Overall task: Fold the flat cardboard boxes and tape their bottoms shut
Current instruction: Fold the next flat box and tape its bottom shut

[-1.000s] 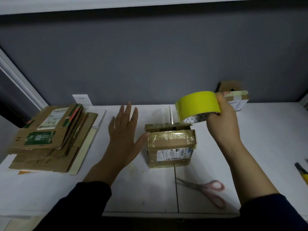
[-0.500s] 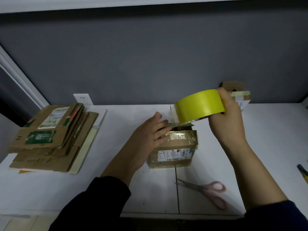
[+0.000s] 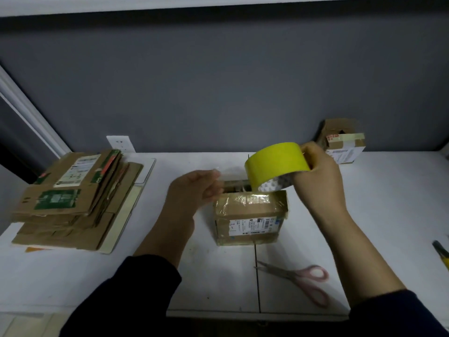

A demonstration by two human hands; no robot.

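Observation:
A small folded cardboard box (image 3: 250, 217) with a white shipping label stands at the table's middle, its top partly covered in shiny clear tape. My right hand (image 3: 318, 176) grips a yellow tape roll (image 3: 277, 164) just above the box's back right. My left hand (image 3: 194, 188) pinches the clear tape end (image 3: 228, 172) and holds it out to the left of the roll, above the box's open back edge. A stack of flat cardboard boxes (image 3: 70, 200) lies at the left.
Pink-handled scissors (image 3: 298, 278) lie on the white table (image 3: 388, 215) in front of the box. Another taped box (image 3: 342, 144) stands at the back right by the grey wall. A yellow-handled tool (image 3: 442, 254) pokes in at the right edge.
My left hand went from lying flat beside the box to the roll, took the tape end and drew it leftward. The roll dipped slightly lower over the box.

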